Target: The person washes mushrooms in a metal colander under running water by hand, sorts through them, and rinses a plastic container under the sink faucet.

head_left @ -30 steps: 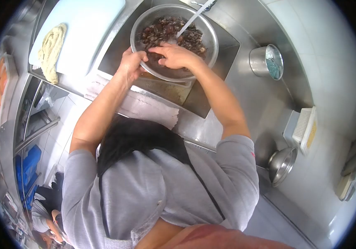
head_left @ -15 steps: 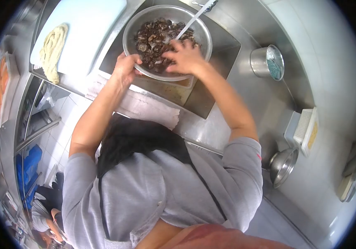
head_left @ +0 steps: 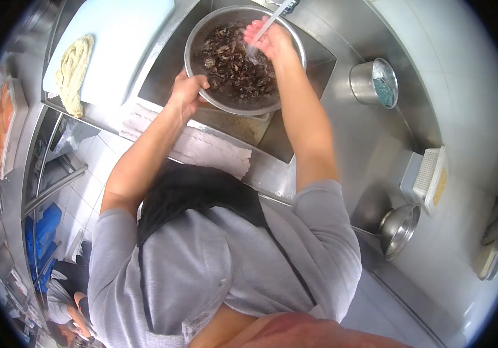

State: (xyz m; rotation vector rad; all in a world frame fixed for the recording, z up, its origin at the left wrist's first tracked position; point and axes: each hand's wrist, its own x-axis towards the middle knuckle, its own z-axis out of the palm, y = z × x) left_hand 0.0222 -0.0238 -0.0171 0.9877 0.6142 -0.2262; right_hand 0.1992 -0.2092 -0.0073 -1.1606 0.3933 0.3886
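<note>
A large metal bowl (head_left: pixel 189 66) stands over the sink (head_left: pixel 165 87), full of dark brown, wet pieces (head_left: pixel 234 66) that look like sliced mushrooms. My left hand (head_left: pixel 189 90) grips its near left rim, thumb over the edge and fingers underneath. Over the far right part of the bowl is my right hand (head_left: pixel 273 42), palm turned up, holding nothing. A pale tap spout (head_left: pixel 272 22) passes in front of its fingers, and water runs from the spout's end into the bowl.
To the left, a twisted cream cloth (head_left: pixel 75 72) lies on a white cutting board (head_left: pixel 115 46). A folded towel (head_left: pixel 202 148) lines the sink's front edge. On the right are a metal pot (head_left: pixel 365 82), a white basket (head_left: pixel 428 174) and a metal bowl (head_left: pixel 401 232). Another person (head_left: pixel 66 296) is at lower left.
My right hand has lifted out of the brown pieces and moved up beside the spout, turning palm up. The bowl has shifted slightly right, with my left hand still on its rim.
</note>
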